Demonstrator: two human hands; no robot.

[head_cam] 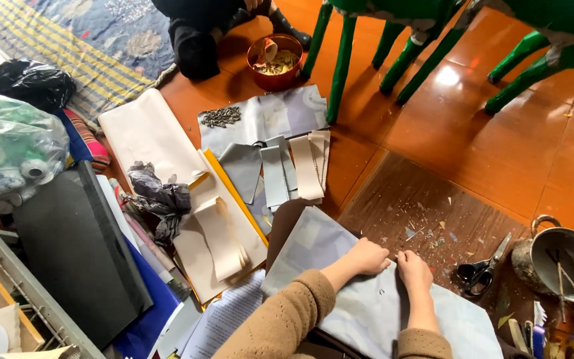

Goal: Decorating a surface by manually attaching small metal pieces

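Observation:
A large pale grey sheet (373, 309) lies on the floor in front of me, over a dark wooden board (426, 199). My left hand (365, 256) rests on the sheet's far edge with fingers curled, pressing it down. My right hand (414, 271) sits just beside it, fingers bent onto the same edge. Both arms wear tan knitted sleeves. Black-handled scissors (483, 269) lie on the board just right of my right hand.
Cut grey and beige strips (293, 166) and a cream sheet (147, 129) lie ahead. A red bowl (275, 61) stands by another person's dark legs (197, 33). Green stool legs (340, 60) rise beyond. A metal pot (563, 259) sits right; a black board (74, 259) lies left.

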